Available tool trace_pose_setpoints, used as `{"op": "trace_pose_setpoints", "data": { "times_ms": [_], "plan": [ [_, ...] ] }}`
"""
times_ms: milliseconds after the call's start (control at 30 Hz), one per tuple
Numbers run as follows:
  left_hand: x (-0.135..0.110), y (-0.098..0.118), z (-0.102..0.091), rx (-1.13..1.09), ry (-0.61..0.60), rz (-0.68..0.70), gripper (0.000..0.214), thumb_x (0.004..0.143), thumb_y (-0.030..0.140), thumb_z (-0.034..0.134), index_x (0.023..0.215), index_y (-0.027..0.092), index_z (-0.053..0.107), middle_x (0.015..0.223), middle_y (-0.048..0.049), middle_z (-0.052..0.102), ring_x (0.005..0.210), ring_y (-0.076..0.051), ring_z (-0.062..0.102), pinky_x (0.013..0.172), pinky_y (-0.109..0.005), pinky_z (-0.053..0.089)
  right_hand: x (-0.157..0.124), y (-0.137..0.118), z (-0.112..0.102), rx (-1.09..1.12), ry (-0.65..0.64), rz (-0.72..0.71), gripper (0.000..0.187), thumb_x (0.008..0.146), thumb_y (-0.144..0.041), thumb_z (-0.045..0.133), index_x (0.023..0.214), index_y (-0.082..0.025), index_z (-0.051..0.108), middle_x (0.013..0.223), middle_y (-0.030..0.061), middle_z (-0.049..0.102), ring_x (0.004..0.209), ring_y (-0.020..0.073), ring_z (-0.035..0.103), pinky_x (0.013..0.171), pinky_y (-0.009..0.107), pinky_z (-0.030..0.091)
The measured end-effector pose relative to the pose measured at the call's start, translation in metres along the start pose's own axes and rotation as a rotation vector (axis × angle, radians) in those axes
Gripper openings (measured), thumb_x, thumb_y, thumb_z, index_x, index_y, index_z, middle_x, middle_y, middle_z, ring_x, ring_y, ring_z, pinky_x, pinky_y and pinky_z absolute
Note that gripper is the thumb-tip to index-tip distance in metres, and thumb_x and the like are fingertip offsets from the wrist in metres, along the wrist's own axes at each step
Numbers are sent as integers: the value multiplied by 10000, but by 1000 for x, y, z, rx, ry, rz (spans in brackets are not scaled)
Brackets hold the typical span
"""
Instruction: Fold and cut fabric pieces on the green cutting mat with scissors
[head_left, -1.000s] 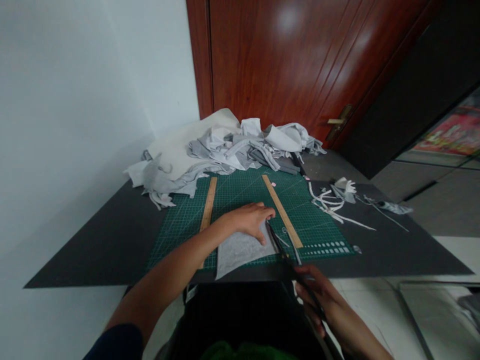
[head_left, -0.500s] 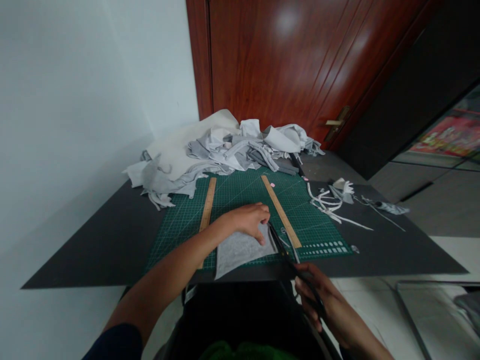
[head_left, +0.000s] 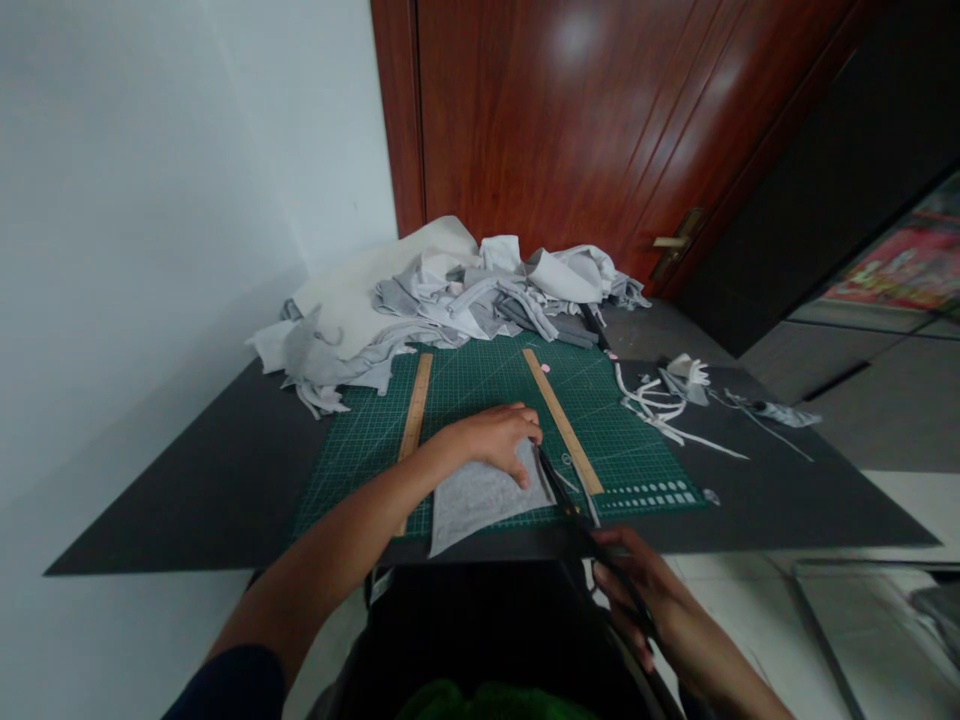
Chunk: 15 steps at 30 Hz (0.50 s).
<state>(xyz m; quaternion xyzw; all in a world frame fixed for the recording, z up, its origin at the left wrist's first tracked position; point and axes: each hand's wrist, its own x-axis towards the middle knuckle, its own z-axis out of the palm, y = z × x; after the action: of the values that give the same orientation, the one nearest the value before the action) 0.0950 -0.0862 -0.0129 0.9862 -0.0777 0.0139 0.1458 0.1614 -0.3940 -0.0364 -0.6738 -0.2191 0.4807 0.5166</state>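
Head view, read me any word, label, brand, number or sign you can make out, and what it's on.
No text can be read.
Left ruler: markings too small.
Right ruler: any markings too small.
Mat: grid and pale shapes show; any numbers too small.
Red patch, far right: blurred; can't tell if it has words.
Cloth: no lettering visible.

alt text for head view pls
A left hand rests on gray cloth on a green cutting mat, while the right hand holds scissors at the cloth's right edge. Two wooden rulers flank the cloth; fabric scraps lie behind.
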Motion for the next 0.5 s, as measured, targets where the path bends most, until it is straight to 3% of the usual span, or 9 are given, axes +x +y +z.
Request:
{"op": "trace_pose_setpoints", "data": {
  "times_ms": [300,500],
  "plan": [
    [-1,0,0,-19,-3,2,593,643,574,870,1077,206,700,1138,-64,624,1079,-258,555,916,-331,425,2,-5,-1,-30,-9,-15,582,802,-638,726,1158,-237,500,753,-60,580,373,30,375,322,165,312],
    [-1,1,-2,-16,-17,-6,580,656,580,861,1073,216,688,1156,-58,621,1083,-250,556,915,-320,426,4,-4,0,-28,-17,-33,648,772,-689,727,1169,-233,494,711,-85,529,374,33,369,326,170,315]
  ]
}}
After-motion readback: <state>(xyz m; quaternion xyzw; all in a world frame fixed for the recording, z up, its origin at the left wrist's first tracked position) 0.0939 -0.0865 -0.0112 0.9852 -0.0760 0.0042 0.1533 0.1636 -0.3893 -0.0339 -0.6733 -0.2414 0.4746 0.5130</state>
